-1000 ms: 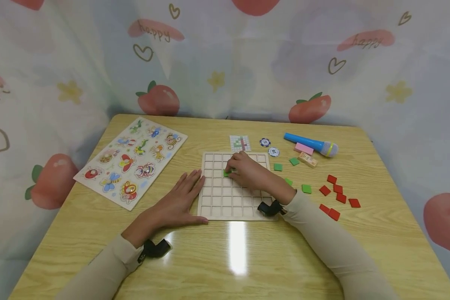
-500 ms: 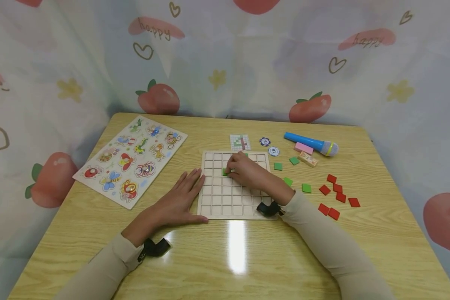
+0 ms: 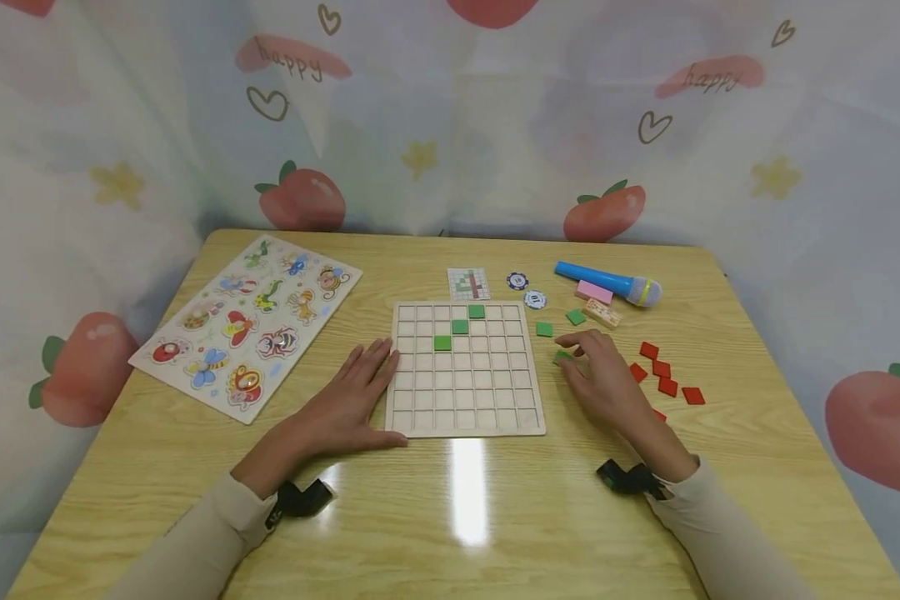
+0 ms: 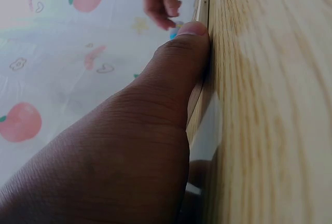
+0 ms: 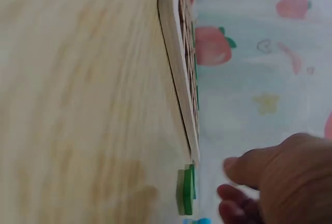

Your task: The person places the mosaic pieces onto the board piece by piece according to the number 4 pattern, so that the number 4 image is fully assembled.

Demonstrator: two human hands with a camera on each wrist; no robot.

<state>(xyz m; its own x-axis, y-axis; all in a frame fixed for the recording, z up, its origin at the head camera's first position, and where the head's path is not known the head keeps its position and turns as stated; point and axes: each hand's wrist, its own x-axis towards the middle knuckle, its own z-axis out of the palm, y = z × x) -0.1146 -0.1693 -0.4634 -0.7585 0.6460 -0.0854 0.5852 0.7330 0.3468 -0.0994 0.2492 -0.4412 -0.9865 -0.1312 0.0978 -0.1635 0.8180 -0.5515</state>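
Observation:
A wooden grid board (image 3: 465, 392) lies mid-table, with three green square tiles set diagonally in its upper cells, the lowest being this tile (image 3: 442, 342). Along the board's left edge my left hand (image 3: 337, 412) rests with fingers spread, its thumb (image 4: 176, 58) at the near corner. Right of the board, my right hand (image 3: 603, 383) hovers with thumb and fingers parted over a loose green tile (image 3: 562, 357), which is partly covered in the head view. From the right wrist camera, the fingers stand apart from the green tile (image 5: 188, 193) on the table.
Two more green tiles lie near a pattern card (image 3: 468, 284) and two poker chips (image 3: 536, 299). Several red tiles (image 3: 667, 387) are scattered at right. Behind them are a blue toy microphone (image 3: 607, 280), a pink block (image 3: 594, 292) and a patterned block (image 3: 602, 313). An insect puzzle board (image 3: 247, 333) lies left.
My right hand has let go of the green tile, leaving it in a board cell, and moved right to the loose green tiles. The left hand stays at the board's edge.

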